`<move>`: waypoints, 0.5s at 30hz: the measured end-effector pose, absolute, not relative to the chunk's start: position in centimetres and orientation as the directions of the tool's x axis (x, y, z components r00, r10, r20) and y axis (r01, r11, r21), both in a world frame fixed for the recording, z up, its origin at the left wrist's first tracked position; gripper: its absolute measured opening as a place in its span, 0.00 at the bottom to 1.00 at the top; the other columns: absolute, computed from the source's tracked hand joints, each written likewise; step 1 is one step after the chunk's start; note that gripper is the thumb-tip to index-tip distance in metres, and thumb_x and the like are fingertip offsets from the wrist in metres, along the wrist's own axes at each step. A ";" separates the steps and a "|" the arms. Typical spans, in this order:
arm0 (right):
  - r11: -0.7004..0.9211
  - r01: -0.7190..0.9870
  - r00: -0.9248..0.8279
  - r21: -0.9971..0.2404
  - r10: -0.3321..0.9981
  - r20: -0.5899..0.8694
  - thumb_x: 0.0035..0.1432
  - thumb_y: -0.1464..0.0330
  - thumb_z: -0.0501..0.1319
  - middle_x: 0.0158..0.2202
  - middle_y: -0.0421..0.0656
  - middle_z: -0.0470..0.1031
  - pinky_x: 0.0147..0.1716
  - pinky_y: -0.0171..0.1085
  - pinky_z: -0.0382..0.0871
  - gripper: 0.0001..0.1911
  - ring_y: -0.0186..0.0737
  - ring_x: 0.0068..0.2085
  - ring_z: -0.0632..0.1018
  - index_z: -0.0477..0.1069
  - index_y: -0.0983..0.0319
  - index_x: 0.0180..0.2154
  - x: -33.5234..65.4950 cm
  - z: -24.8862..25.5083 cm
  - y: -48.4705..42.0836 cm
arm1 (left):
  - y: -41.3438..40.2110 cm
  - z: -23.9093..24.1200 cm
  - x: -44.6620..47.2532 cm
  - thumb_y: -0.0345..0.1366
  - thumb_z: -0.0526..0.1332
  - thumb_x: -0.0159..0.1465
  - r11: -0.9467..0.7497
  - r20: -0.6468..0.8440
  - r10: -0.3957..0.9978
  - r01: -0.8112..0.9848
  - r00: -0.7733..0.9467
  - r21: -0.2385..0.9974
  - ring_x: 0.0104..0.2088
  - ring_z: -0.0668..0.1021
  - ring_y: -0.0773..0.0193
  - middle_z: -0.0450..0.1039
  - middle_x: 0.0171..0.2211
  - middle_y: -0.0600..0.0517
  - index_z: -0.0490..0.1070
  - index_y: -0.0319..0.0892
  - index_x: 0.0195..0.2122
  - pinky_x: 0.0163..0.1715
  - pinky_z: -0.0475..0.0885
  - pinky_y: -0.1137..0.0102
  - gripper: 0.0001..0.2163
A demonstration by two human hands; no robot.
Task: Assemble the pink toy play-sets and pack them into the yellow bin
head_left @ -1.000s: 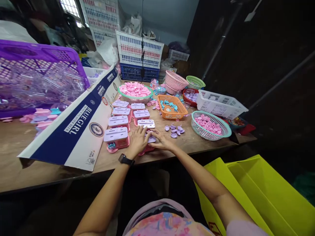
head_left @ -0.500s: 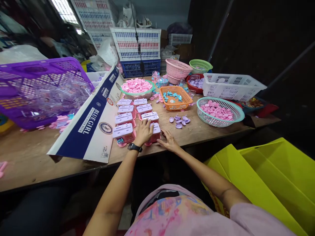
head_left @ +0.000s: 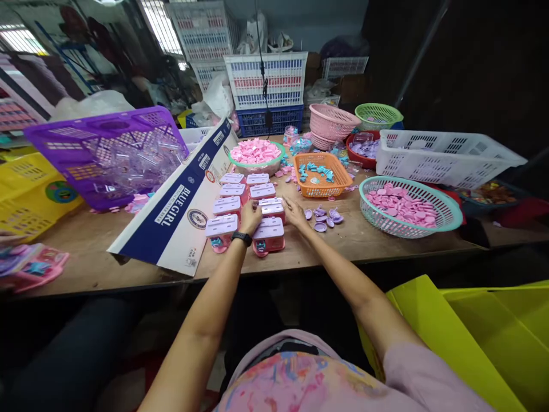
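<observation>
Two columns of small pink toy boxes with lilac lids stand on the wooden table in front of me. My left hand (head_left: 250, 218), with a black watch at the wrist, has its fingers bent against the left side of one toy box (head_left: 271, 207), second from the front in the right column. On the box's right side rests my right hand (head_left: 294, 214), so the box is gripped between both hands. Nearer to me, the front right toy box (head_left: 269, 233) stands untouched. Small purple oval pieces (head_left: 320, 226) lie right of my right hand. Some fingertips are hidden.
A printed cardboard flap (head_left: 171, 212) leans left of the boxes, before a purple basket (head_left: 43, 134). Behind are a bowl of pink pieces (head_left: 255, 151) and an orange basket (head_left: 322, 187). A teal basket (head_left: 453, 213) stands right. Another person's hand (head_left: 9, 239) is far left.
Both hands have moved from the front of the right column to the box behind it. The view has swung left, bringing another person's hand and a pink toy box into sight.
</observation>
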State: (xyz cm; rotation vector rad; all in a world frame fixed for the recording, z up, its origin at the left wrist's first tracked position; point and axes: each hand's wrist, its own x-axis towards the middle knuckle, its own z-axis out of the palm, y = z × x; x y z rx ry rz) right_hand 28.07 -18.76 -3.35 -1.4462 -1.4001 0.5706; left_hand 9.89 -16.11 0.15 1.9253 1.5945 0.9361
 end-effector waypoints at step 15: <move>0.244 0.625 0.043 -0.741 0.937 0.345 0.64 0.64 0.62 0.52 0.51 0.81 0.49 0.44 0.79 0.19 0.45 0.47 0.83 0.78 0.62 0.55 33.0 0.3 -10.9 | -9.5 6.4 7.2 0.35 0.59 0.65 -0.369 0.247 0.927 0.805 0.282 0.465 0.48 0.80 0.45 0.79 0.48 0.40 0.79 0.42 0.47 0.47 0.74 0.57 0.13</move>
